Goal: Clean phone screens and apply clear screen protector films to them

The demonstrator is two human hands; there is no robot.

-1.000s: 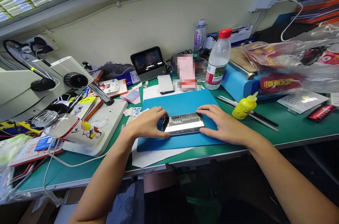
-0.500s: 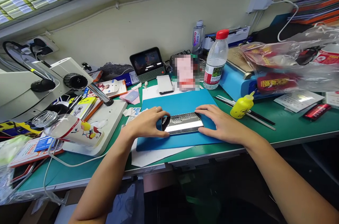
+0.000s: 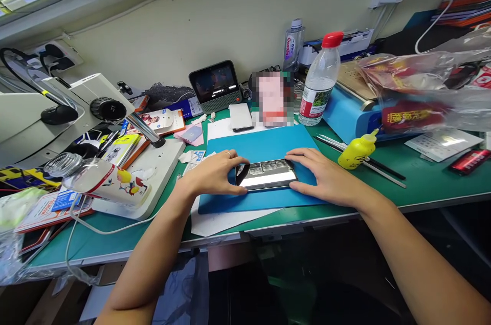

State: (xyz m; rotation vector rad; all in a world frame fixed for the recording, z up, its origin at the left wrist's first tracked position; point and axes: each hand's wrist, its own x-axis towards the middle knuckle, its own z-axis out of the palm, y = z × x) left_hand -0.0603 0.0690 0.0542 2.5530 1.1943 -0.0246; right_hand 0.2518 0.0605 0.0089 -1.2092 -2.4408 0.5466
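Head view: a phone [image 3: 267,175] lies flat at the centre of a blue mat [image 3: 264,148]. The left hand [image 3: 212,175] grips its nine-o'clock end, thumb and fingers curled round it; the right hand [image 3: 321,177] clamps the three-o'clock end likewise, probably steadying it. A yellow bottle [image 3: 356,151] stands near at two o'clock.

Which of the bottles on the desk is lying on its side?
The clear bottle with cartoon print at the left, resting on the white microscope base. The red-capped water bottle and yellow squeeze bottle are not lying flat.
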